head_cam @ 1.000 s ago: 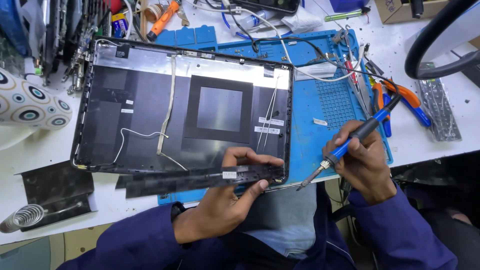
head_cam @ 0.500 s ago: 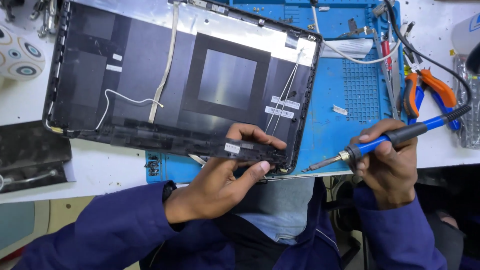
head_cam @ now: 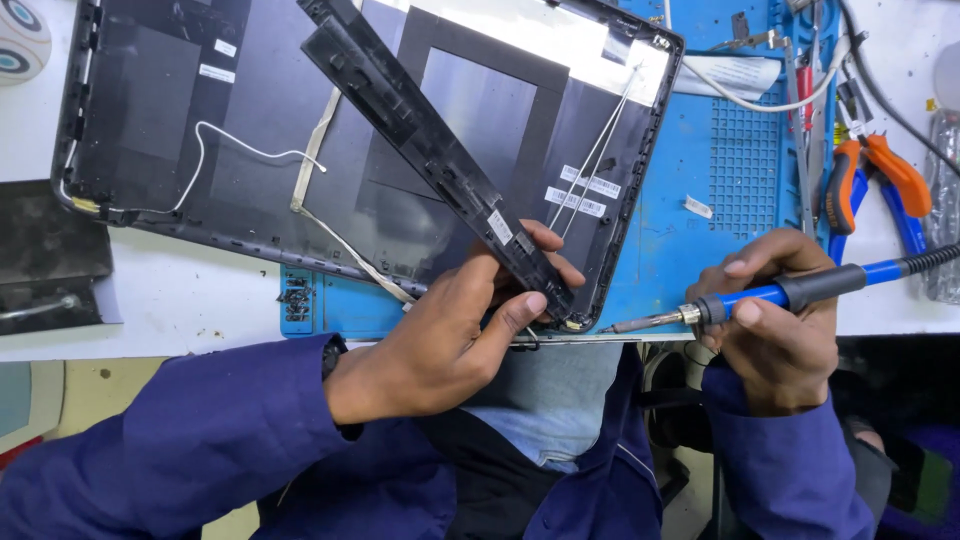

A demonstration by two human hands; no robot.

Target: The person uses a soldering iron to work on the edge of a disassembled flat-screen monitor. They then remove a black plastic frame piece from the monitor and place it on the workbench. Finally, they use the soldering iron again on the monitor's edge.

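Meanwhile, at centre frame the left hand (head_cam: 450,335) is clamped on the lower end of a long black plastic strip (head_cam: 430,145), tilted up off the open laptop lid (head_cam: 200,130). The right hand (head_cam: 775,330), lower right, is closed around a blue soldering iron (head_cam: 780,295) (tip pointing at the lid's lower right corner). The strip looks mid-removal; freeing it probably calls for heat or prying at that corner.

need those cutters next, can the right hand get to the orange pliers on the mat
Probably yes, once freed: the orange pliers lie uncovered just beyond the right hand, but it holds the soldering iron.
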